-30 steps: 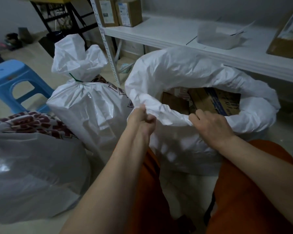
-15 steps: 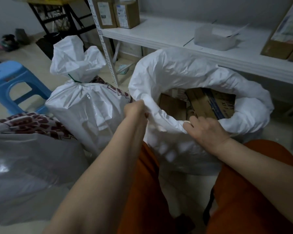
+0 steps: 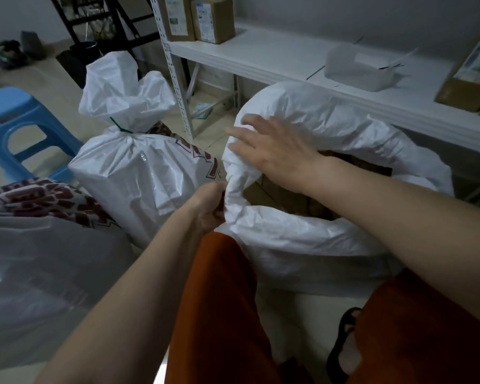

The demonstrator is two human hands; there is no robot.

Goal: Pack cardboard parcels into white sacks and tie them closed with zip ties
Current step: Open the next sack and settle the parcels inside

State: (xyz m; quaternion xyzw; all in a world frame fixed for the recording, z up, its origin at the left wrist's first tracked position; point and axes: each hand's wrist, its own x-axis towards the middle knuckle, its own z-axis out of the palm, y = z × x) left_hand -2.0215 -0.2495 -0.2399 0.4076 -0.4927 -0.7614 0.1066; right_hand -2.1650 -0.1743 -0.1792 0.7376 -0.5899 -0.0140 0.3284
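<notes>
An open white sack [image 3: 302, 234] stands on the floor before my knees, its rim rolled down, with brown cardboard parcels [image 3: 283, 195] showing inside. My left hand [image 3: 209, 207] pinches the near-left rim of this sack. My right hand [image 3: 272, 151] reaches across the opening, fingers spread, and rests on the far-left rim; I cannot tell whether it grips the fabric. To the left stands a filled white sack [image 3: 139, 173] tied shut with a green zip tie [image 3: 121, 128].
A white metal shelf [image 3: 288, 59] behind the sacks carries cardboard boxes [image 3: 200, 18] and a clear plastic tub [image 3: 355, 70]. A blue plastic stool [image 3: 14, 123] stands at left. Another large sack [image 3: 39, 273] lies at bottom left. My orange-trousered legs are below.
My right hand has left the near rim and moved up and left across the opening to the far-left rim. My left hand keeps its pinch on the near-left rim.
</notes>
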